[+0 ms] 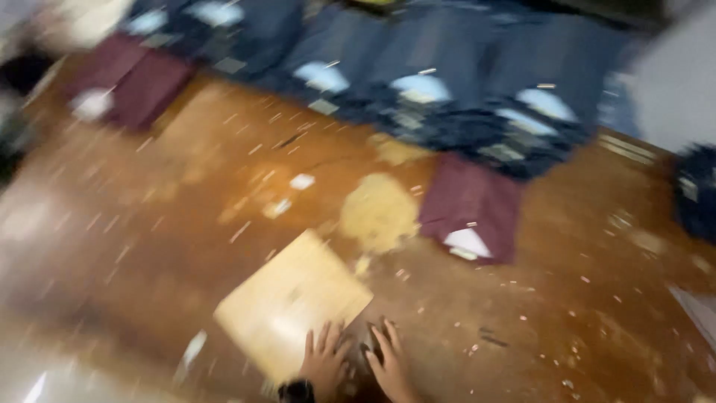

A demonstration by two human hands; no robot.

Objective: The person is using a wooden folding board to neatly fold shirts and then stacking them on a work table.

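Note:
The picture is blurred by motion. My left hand rests with fingers spread on the near corner of a pale tan cardboard sheet that lies flat on a worn brown table. My right hand lies just beside it, fingers extended on the table surface, touching a small dark thing between the two hands that I cannot identify. Neither hand visibly grips anything.
Folded dark blue garments with pale labels lie in rows along the far edge. Folded maroon garments lie at the far left and mid-right. Small paper scraps are scattered over the tabletop. A dark item sits at the right edge.

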